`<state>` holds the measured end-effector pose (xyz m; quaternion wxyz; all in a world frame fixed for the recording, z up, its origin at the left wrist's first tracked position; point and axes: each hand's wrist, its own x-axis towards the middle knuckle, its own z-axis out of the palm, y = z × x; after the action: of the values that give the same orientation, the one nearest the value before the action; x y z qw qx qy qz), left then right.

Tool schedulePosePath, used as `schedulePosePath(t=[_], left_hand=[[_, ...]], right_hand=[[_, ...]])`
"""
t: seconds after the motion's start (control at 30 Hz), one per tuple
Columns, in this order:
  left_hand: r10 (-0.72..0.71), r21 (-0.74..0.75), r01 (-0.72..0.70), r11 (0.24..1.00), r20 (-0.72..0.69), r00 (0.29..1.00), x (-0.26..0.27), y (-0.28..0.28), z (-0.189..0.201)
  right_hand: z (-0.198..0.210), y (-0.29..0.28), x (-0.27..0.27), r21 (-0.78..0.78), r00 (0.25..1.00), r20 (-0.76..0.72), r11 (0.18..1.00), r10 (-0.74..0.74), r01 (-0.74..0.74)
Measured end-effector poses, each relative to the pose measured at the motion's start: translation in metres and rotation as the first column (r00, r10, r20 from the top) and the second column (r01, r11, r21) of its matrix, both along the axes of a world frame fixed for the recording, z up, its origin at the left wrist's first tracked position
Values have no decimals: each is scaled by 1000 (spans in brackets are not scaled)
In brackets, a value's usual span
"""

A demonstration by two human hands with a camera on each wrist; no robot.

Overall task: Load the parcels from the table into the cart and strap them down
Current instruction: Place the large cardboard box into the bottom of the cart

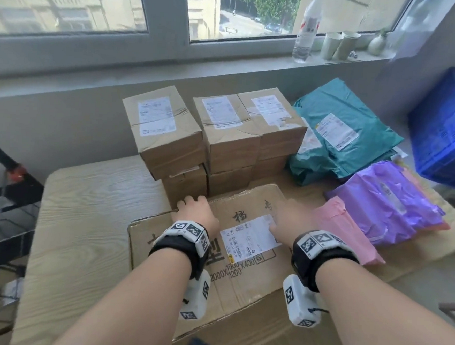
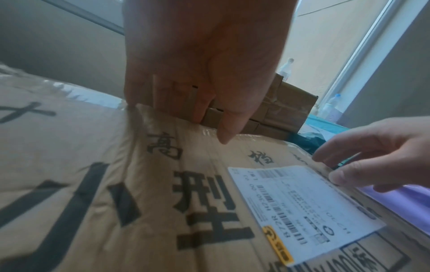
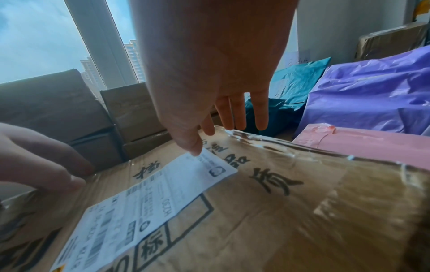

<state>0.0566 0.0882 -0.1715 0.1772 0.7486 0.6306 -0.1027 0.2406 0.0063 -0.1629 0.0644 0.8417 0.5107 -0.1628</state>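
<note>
A large flat cardboard box with black print and a white shipping label lies at the near edge of the wooden table. My left hand rests at the box's far left edge, its straight fingers pointing down over that edge. My right hand hovers low over the far right part of the box, fingers straight and thumb tip touching the label. Neither hand holds anything. Behind the big box, small taped cartons are stacked in two layers.
Teal mailers, purple mailers and a pink mailer lie to the right of the box. A blue crate stands at the far right. A black metal frame is left of the table. A bottle and paper cups stand on the sill.
</note>
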Motion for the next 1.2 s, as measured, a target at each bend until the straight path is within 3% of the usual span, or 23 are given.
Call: schedulePosePath(t=[0.23, 0.5, 0.57, 0.7, 0.87, 1.2], left_hand=[[240, 62, -241, 968, 18, 970, -24, -8, -7], [510, 110, -518, 848, 97, 855, -56, -16, -18], [580, 50, -590, 806, 136, 803, -62, -18, -17], [737, -167, -722, 672, 245, 629, -81, -19, -19], [775, -261, -730, 632, 226, 590, -92, -18, -27], [781, -207, -757, 620, 259, 569, -91, -21, 0]], right_hand=[[-6, 13, 5, -66, 999, -29, 998, -15, 13], [-15, 36, 1, -80, 996, -55, 995, -66, 62], [-15, 40, 0, -105, 994, -63, 991, -86, 80], [-18, 43, 2, -154, 982, -117, 980, -146, 127], [-18, 39, 3, -165, 981, -124, 978, -152, 130], [4, 32, 5, -86, 981, -150, 990, -121, 109]])
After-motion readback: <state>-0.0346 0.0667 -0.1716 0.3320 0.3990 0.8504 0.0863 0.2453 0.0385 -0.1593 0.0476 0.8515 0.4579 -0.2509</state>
